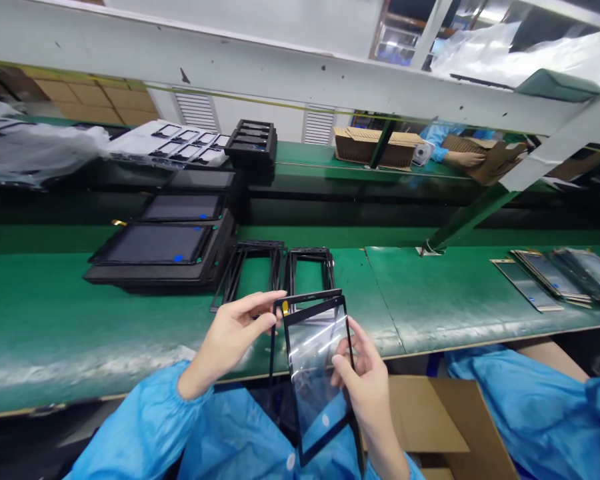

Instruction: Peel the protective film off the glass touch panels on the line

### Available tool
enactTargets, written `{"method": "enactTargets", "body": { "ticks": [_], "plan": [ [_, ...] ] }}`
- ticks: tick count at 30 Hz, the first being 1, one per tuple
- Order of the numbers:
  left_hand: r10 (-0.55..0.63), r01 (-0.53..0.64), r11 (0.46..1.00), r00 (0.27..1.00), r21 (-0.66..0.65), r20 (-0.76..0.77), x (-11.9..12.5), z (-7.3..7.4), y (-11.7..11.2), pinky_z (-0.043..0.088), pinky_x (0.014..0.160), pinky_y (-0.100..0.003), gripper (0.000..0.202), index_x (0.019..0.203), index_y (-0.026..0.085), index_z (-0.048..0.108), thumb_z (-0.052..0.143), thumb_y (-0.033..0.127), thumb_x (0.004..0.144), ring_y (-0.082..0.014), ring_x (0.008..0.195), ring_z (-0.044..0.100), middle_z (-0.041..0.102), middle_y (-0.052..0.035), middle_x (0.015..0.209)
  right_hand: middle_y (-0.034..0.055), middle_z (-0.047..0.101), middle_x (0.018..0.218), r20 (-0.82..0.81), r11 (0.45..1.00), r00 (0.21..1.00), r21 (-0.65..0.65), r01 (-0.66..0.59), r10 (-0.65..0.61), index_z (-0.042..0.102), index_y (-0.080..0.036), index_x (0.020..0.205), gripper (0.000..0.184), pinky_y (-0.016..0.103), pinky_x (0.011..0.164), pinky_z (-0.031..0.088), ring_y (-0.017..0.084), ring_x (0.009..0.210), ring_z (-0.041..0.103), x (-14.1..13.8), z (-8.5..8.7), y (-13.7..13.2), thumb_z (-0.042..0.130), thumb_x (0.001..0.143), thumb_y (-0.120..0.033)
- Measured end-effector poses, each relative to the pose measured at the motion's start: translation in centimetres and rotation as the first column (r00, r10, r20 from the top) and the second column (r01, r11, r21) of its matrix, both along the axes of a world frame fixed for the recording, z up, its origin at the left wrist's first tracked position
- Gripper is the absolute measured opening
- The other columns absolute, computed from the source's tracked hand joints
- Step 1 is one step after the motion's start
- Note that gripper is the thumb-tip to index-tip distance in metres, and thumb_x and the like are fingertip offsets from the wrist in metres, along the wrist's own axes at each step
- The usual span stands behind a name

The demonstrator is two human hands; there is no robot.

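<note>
I am holding the glass panel (314,373) upright over my lap, just in front of the near edge of the green bench (455,293). My left hand (233,333) is pinching the panel's top left corner between thumb and forefinger, beside a yellow tab (285,308). My right hand (367,383) is gripping the right edge, with the thumb lying on the front face. Its fingers are passing behind the glass and are hard to make out.

A thin black frame (307,296) is showing behind the panel's top and left edges. I cannot tell whether it is touching the glass. Reflections are washing out the panel's centre.

On the bench beyond, empty frames (260,267) are lying beside trays of dark screens (155,250). A cardboard box (430,413) is being cut off at the bottom edge. Across the line, a co-worker's hand (463,159) is showing, with the rest of that person hidden behind the beam (280,67)
</note>
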State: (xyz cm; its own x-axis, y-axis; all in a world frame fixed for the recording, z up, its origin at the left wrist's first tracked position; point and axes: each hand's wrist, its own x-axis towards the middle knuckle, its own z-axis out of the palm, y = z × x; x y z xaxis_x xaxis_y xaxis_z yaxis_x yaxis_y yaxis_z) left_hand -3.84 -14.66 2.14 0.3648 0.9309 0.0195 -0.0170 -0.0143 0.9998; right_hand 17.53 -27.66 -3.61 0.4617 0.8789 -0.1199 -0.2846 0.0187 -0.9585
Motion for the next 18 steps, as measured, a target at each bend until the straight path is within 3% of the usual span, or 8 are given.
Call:
{"method": "enactTargets", "body": {
  "ticks": [7,18],
  "plan": [
    [-0.009,0.008,0.999,1.000,0.040,0.012,0.3,0.3,-0.5,0.063,0.063,-0.020,0.031,0.114,0.025,0.088,0.082,0.018,0.084,-0.0163,0.073,0.073,0.079,-0.0046,0.086,-0.0024,0.068,0.086,0.008,1.000,1.000,0.001,0.021,-0.021,0.066,-0.026,0.141,0.064,0.023,0.047,0.054,0.009,0.048,0.061,-0.2,-0.1,-0.5,0.089,0.082,-0.032],
    [-0.029,0.075,0.973,0.979,-0.220,0.201,1.0,-0.5,-1.5,0.063,0.061,-0.019,0.038,0.118,0.025,0.086,0.092,0.028,0.080,-0.0154,0.073,0.072,0.081,-0.0056,0.087,-0.0034,0.067,0.088,0.064,0.992,0.991,-0.037,0.121,-0.118,0.063,-0.028,0.146,0.068,0.022,0.054,0.058,0.008,0.052,0.060,-1.3,-0.3,-0.5,0.087,0.082,-0.032]
  ]
}}
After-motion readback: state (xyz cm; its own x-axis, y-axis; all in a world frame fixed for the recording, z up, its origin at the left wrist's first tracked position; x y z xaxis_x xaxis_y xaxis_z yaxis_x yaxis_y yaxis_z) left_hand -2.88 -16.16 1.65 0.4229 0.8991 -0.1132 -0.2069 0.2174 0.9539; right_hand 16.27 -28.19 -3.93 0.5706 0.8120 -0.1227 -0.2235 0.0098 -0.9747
